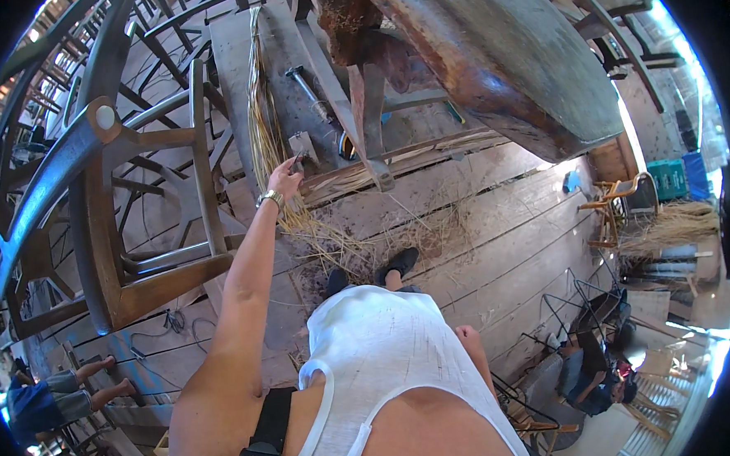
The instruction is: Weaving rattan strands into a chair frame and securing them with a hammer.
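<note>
My left hand (285, 179), a metal watch on its wrist, reaches forward to a long bundle of pale reed strands (258, 101) hanging over the edge of a grey workbench (236, 61). Its fingers are closed at the bundle's lower part, beside a small grey block (303, 143). A hammer (308, 92) lies on the bench just beyond. Loose reeds (337, 250) spill onto the plank floor by my dark shoes (397, 264). My right hand (467, 336) hangs at my hip, mostly hidden behind my white top, and its fingers cannot be made out.
A dark wooden chair frame (133, 207) stands close on the left. A large rusty-brown slab (496, 56) slants overhead at the upper right. One person sits at the lower right (595, 373) by wire frames (587, 299), another at the lower left (52, 393). Cables (172, 322) lie on the floor.
</note>
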Available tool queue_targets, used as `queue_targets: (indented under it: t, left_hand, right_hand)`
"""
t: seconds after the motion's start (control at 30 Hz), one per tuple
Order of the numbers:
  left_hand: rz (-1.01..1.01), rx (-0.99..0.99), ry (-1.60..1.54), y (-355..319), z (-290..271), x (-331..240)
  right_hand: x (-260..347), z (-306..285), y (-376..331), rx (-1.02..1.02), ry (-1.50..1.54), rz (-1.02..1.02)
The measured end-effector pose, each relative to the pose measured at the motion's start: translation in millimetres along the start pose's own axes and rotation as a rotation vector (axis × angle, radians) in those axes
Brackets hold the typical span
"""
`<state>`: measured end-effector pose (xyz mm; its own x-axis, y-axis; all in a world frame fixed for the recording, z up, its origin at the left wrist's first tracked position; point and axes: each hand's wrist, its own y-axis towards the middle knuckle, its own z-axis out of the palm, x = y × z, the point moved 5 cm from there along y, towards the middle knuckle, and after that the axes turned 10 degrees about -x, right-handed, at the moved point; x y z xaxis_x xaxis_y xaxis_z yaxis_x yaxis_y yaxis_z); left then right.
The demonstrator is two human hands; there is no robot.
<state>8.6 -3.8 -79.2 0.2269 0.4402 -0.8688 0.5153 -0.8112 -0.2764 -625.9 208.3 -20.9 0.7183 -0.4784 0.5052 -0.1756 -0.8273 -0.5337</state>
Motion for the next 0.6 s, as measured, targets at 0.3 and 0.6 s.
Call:
queue_targets:
  t: [0.3,0.6]
  left_hand:
    - [-0.061,-0.147,-0.36,-25,-3,7]
    - [-0.095,0.027,0.025,1,4,-22]
  right_hand:
    - [-34,14,-8,0.013,-0.22,-0.168]
    - [-7,39,16,0.176,-0.172,-0.155]
